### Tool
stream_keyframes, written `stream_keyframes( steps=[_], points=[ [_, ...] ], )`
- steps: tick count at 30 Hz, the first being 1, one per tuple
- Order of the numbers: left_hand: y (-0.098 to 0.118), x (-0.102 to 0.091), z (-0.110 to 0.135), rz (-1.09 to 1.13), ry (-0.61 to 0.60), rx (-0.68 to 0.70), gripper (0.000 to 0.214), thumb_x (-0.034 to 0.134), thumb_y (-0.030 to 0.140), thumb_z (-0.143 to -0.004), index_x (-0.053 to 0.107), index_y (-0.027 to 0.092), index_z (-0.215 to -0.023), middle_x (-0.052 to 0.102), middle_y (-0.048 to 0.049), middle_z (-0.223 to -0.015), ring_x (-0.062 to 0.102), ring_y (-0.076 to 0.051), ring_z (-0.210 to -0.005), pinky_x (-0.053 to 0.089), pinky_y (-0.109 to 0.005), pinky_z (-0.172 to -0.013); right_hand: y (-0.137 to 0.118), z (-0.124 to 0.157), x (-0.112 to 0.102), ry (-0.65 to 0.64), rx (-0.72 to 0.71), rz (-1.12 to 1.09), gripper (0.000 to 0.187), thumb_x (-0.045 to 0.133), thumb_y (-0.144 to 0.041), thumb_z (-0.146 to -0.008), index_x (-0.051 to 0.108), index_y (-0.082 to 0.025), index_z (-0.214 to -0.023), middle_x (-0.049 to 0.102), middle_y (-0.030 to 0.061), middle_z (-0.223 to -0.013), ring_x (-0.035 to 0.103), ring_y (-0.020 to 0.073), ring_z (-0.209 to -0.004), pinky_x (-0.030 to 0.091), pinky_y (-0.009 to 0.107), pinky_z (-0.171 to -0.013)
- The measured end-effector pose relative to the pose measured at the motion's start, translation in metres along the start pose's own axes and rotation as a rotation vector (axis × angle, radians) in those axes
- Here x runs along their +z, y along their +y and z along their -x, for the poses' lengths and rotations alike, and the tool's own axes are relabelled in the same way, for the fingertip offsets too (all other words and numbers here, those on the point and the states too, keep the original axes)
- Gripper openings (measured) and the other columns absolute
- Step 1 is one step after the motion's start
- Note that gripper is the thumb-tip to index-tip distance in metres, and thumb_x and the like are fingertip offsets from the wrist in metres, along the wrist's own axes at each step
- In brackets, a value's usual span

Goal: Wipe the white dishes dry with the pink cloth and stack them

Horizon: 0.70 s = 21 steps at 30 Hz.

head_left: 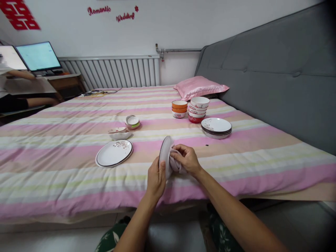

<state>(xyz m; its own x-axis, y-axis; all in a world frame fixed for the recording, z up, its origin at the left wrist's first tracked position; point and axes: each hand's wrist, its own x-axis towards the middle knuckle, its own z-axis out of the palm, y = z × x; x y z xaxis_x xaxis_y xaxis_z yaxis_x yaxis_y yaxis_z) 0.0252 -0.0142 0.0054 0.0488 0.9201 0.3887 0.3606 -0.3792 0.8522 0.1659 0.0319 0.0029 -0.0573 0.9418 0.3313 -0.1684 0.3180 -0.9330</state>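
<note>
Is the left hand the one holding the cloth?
No, the right hand holds the cloth against a plate that the left hand grasps.

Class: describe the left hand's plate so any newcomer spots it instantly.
Find the pink-striped bedspread. Above its near edge, the left hand grips a round pale dark-rimmed plate while the right hand holds bunched pale cloth against it. Unlike the white flower-patterned plates lying flat to its left and the white plate stack to its right, this one is held nearly on edge.
</note>
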Motion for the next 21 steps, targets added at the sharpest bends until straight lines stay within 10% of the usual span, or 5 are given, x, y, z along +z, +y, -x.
stream_keyframes(
  steps=[12,21],
  points=[
    [-0.003,-0.002,-0.003,0.004,0.072,-0.062,0.038,0.031,0.043,-0.090,0.056,0.015,-0.093,0.060,-0.0033,-0.075,0.055,-0.016,-0.071,0.043,-0.026,-0.065,-0.001,0.008,-0.008,-0.431,0.159,0.083,0.017,0.069,-0.030,-0.065,0.064,-0.016,-0.073,0.063,0.0009,-0.071,0.055,0.0106,-0.061,0.044,0.022,-0.059],
    [-0.001,-0.002,-0.004,-0.006,0.084,-0.077,0.041,0.030,0.047,-0.089,0.057,0.015,-0.089,0.057,-0.0030,-0.073,0.052,-0.016,-0.068,0.042,-0.025,-0.063,0.006,0.005,-0.019,-0.468,0.203,0.281,0.011,0.066,-0.026,-0.064,0.067,-0.016,-0.067,0.063,0.0000,-0.058,0.055,0.0112,-0.052,0.042,0.021,-0.051]
  ],
)
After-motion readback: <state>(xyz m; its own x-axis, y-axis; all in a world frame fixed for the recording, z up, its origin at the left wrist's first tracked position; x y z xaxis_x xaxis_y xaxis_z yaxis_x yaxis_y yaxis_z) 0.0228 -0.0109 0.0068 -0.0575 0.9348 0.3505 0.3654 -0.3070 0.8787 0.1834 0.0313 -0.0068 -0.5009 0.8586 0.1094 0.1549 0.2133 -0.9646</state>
